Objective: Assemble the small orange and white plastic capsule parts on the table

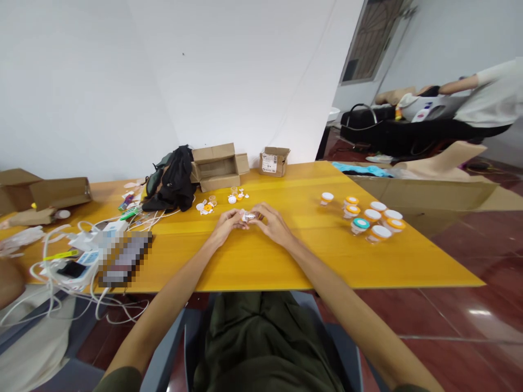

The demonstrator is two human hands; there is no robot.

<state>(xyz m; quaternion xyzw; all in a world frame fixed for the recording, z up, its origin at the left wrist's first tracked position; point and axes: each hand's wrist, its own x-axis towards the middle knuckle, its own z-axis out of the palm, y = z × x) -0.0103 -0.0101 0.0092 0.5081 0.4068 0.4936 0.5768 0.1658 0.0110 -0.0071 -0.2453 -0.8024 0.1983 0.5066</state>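
Over the middle of the table, my left hand (227,225) and my right hand (271,221) meet around a small clear plastic jar (250,216). The jar lies on its side between them, with a whitish part at its left end. Fingers of both hands are closed on it and hide much of it. Just beyond my hands lie loose white and orange lids (208,207) and small white pieces (232,200). Clear jar bodies (234,191) stand among them. To the right stand several lidded jars, among them a teal-lidded one (360,225) and a white-lidded one (327,197).
An open cardboard box (216,170), a smaller box (273,162) and a black bag (174,182) line the wall. Tangled white cables, a power strip (87,256) and a pixelated dark object (126,258) cover the left side. Another person (494,92) is at the far right.
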